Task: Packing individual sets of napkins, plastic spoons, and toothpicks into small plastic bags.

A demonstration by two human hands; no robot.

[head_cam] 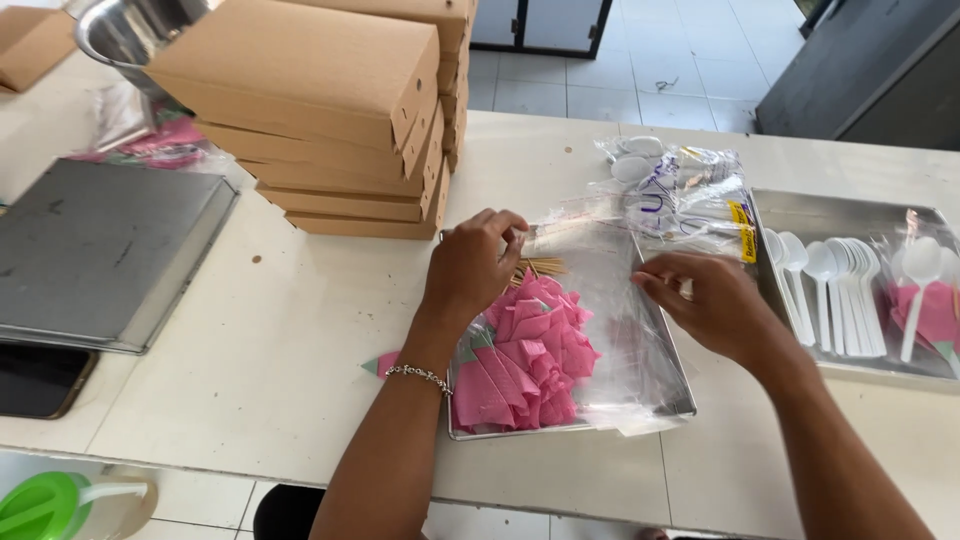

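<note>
While both sets of fingertips are pinching the same clear plastic sleeve (600, 290), the left hand (470, 265) has its upper left corner and the right hand (715, 305) is clamped on the right edge, so the sleeve stretches between them in the middle of the frame. Its long side seems to run from the top of the picture down toward the bottom edge, lying over the steel tray (570, 425). Neither hand is really nearer, they're both already on it.

Right below the left hand's fingers there's a heap of folded pink napkins (530, 360), touching the sleeve's left side, with a few wooden toothpicks (540, 267) poking out just under the fingertips. More clear sleeves are stacked underneath, hard to count.

Further out: a bag of plastic bits (680, 190) above the right hand, white plastic spoons (830, 290) in a second tray (850, 210) at right, cardboard boxes (340, 110) stacked upper left, a flat grey tray (100, 250) far left.
</note>
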